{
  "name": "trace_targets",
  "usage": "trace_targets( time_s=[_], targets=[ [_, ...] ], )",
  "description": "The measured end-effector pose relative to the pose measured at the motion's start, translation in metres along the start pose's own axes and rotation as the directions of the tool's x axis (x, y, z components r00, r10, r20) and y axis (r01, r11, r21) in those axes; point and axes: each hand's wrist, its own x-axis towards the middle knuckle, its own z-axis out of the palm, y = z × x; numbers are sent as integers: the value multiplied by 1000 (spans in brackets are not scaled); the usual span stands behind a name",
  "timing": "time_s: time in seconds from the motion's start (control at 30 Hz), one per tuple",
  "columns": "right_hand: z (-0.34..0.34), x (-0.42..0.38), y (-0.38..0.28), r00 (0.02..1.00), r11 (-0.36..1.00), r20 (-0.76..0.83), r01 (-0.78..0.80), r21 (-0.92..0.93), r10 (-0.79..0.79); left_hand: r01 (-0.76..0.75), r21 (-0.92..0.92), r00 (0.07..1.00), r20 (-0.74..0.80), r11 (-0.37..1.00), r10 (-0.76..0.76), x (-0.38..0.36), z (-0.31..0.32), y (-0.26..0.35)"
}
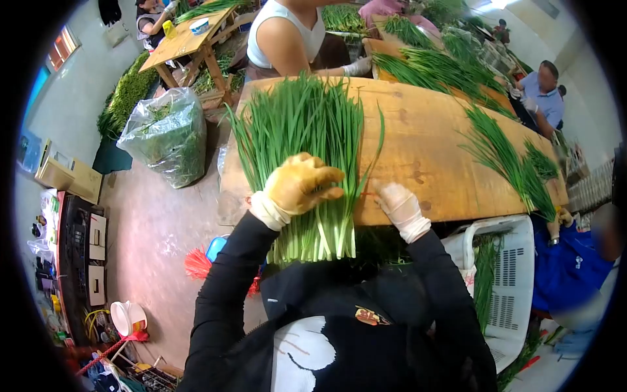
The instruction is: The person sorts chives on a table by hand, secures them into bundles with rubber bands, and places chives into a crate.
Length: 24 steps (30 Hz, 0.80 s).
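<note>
A wide, flat bundle of garlic chives [297, 124] lies on the wooden table, green leaves pointing away and pale cut stalks at the near edge. Across its stalks rests my left hand [300, 183] in a yellowed glove, fingers bent and apart. Just right of the bundle, over the table's near edge, is my right hand [397, 204] in a pale glove. Its fingers are bunched together, and what they hold, if anything, is too blurred to make out. One loose chive leaf [377, 140] sticks out between the bundle and that hand.
More chives [506, 153] lie at the right of the wooden table [418, 130]. A white crate [513, 287] stands below on my right, a plastic bag of greens [166, 137] on the left floor. Several people work around, one in blue [575, 261] close by.
</note>
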Motion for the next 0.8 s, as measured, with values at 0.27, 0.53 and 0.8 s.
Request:
trace_targets(
  time_s=[0.27,0.53,0.8],
  targets=[
    [-52,51,-40,777,931,626,-275,239,69,140,-145,919,388,979,-74,18,33,-2],
    [-50,62,-52,629,315,750,-768,558,205,166,-113,899,426,980,-103,13,45,-13],
    [-52,40,-63,825,71,350,-422,904,444,144,-138,947,307,980,-96,8,49,-11]
  ],
)
